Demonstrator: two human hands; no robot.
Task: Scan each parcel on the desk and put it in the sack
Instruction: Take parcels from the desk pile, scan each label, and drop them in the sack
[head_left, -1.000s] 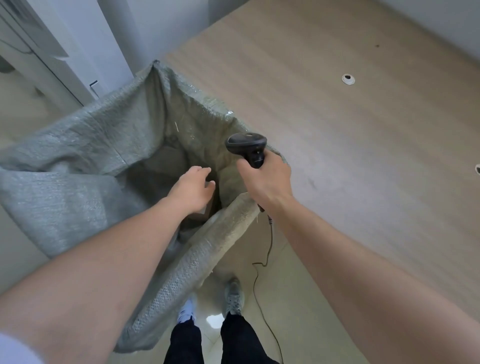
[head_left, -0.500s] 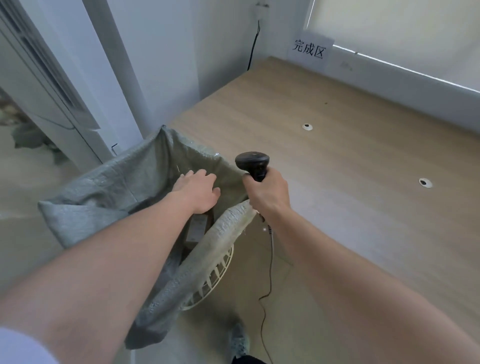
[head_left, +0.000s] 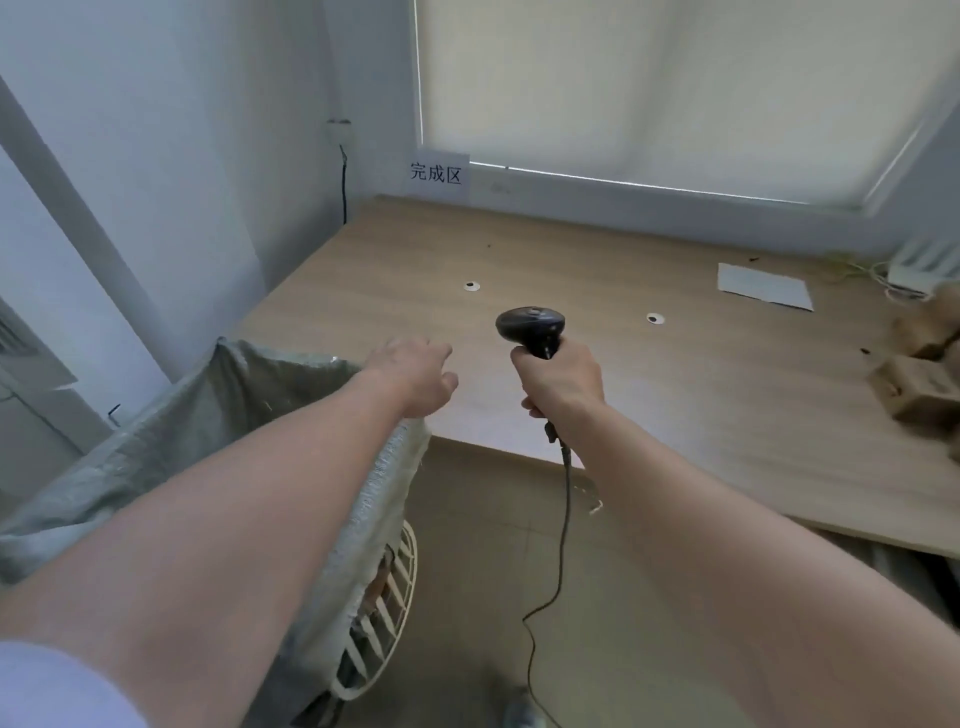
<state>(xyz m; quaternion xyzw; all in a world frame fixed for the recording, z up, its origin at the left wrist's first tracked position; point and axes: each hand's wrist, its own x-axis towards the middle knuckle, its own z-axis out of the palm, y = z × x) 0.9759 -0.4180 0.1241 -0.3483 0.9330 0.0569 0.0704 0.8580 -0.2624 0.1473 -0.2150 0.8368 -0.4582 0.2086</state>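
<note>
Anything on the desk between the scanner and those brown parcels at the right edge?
In the head view, only bare desk between scanner and parcels, besides a small white grommet.

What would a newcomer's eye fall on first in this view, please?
Most likely the black scanner, gripped upright in the right hand above the desk's near edge. Next, the empty left hand, fingers relaxed, just past the grey sack at left. Brown parcels wait, blurred, at the desk's right edge.
</note>
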